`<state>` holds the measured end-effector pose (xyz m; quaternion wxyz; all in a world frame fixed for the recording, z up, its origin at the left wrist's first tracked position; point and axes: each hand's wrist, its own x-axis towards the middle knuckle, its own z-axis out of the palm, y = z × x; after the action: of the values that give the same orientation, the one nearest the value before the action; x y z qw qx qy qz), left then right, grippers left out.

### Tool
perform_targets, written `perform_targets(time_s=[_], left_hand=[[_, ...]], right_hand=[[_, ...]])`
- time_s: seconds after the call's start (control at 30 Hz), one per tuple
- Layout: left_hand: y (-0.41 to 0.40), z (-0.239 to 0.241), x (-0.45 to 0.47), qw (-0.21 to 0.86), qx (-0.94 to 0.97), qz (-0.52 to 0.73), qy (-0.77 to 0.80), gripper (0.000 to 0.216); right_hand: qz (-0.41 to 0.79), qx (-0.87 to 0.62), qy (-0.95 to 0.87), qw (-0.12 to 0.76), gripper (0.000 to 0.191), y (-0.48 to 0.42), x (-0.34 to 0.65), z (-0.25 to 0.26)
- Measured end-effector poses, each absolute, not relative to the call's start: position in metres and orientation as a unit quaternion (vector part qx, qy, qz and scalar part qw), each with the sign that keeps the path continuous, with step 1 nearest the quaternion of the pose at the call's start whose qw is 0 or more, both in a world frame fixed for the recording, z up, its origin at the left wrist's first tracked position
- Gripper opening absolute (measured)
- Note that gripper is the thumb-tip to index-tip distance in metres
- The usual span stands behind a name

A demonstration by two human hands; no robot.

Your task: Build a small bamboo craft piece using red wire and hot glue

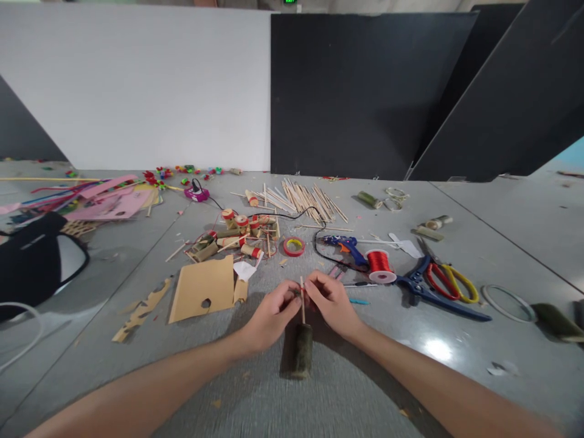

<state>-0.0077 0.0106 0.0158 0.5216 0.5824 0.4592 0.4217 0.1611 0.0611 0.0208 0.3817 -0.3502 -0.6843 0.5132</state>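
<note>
My left hand (272,315) and my right hand (332,301) meet at the middle of the grey table, fingertips pinched together around a thin wooden stick (302,299). The stick stands upright out of a short green bamboo piece (302,350) resting on the table just in front of me. A bit of red shows between the fingers at the stick; what it is cannot be told. A spool of red thread (379,266) sits just beyond my right hand.
A blue glue gun (347,247), blue and yellow-red cutters (438,286), a tape roll (294,246), a cardboard piece (201,289), bamboo pieces wound with red thread (239,234), a pile of sticks (303,199), pink paper (109,201) and a black bag (31,258) lie around.
</note>
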Motion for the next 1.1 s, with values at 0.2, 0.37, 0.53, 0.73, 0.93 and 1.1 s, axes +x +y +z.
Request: perform_targets(time_s=[0.2, 0.37, 0.53, 0.73, 0.93, 1.1], left_hand=[[0.0122, 0.0095, -0.0074, 0.522, 0.563, 0.440, 0.466, 0.018], [0.0122, 0.0099, -0.0077, 0.507, 0.568, 0.449, 0.468, 0.014], [0.0135, 0.0070, -0.0076, 0.444, 0.583, 0.471, 0.490, 0.014], [0.0142, 0.0055, -0.0094, 0.341, 0.645, 0.473, 0.493, 0.028], [0.0142, 0.0100, -0.0097, 0.292, 0.693, 0.439, 0.491, 0.012], [0.0148, 0.0114, -0.0099, 0.312, 0.685, 0.437, 0.492, 0.009]], right_hand=[[0.545, -0.322, -0.655, 0.412, 0.031, 0.0600, 0.1631, 0.0169], [0.553, -0.305, -0.647, 0.428, 0.030, 0.0588, 0.1635, 0.0164], [0.556, -0.296, -0.650, 0.426, 0.028, 0.0582, 0.1634, 0.0176], [0.512, -0.314, -0.682, 0.417, 0.030, 0.0581, 0.1652, 0.0199], [0.488, -0.324, -0.702, 0.405, 0.029, 0.0583, 0.1660, 0.0195], [0.486, -0.329, -0.700, 0.406, 0.029, 0.0591, 0.1652, 0.0187]])
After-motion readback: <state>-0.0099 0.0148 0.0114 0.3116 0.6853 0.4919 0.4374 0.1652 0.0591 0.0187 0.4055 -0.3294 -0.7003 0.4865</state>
